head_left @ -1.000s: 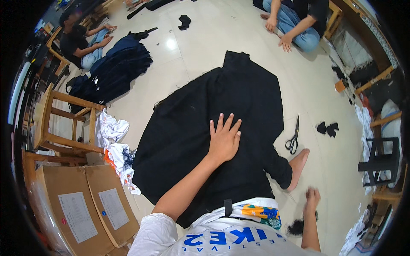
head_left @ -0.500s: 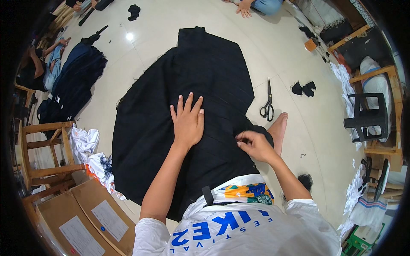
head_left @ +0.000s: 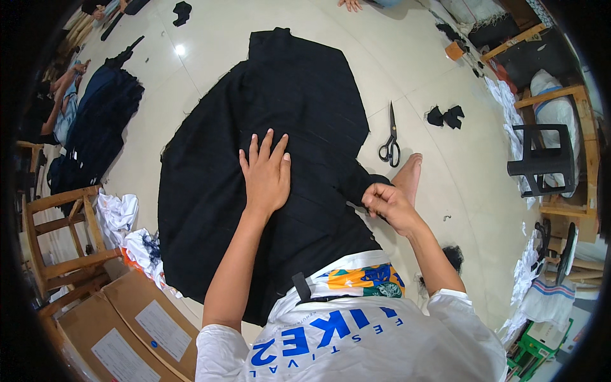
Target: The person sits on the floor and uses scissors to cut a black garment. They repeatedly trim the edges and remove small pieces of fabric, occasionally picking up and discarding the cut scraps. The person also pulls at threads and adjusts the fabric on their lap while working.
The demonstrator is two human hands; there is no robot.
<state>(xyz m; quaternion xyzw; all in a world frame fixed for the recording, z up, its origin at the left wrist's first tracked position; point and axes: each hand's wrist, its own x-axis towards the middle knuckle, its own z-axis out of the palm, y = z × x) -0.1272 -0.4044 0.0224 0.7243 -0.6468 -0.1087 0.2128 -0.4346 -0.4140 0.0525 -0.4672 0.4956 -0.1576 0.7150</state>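
A large piece of black cloth (head_left: 305, 89) is spread over the floor in front of me and across my lap. My left hand (head_left: 267, 181) lies flat near its middle, fingers stretched out and a little apart. At the cloth's right edge, beside my bare foot (head_left: 408, 177), my right hand (head_left: 393, 209) is closed in a pinch on a raised bit of the black cloth. The fingertips partly hide where the fabric is gripped. Black-handled scissors (head_left: 390, 143) lie shut on the floor just beyond the foot, blades pointing away, touched by neither hand.
Black scraps (head_left: 445, 116) lie right of the scissors. Dark cloth (head_left: 102, 124) heaps at the far left near another person. Cardboard boxes (head_left: 130, 325) and a wooden stool frame (head_left: 67, 235) stand at left. A black plastic stool (head_left: 544, 159) is at right. Another person's hand (head_left: 349, 5) shows at the top.
My right hand has moved toward the right and slightly nearer the foot, drawing the cloth's edge with it. My left hand stays flat on the cloth. The whole view has shifted slightly.
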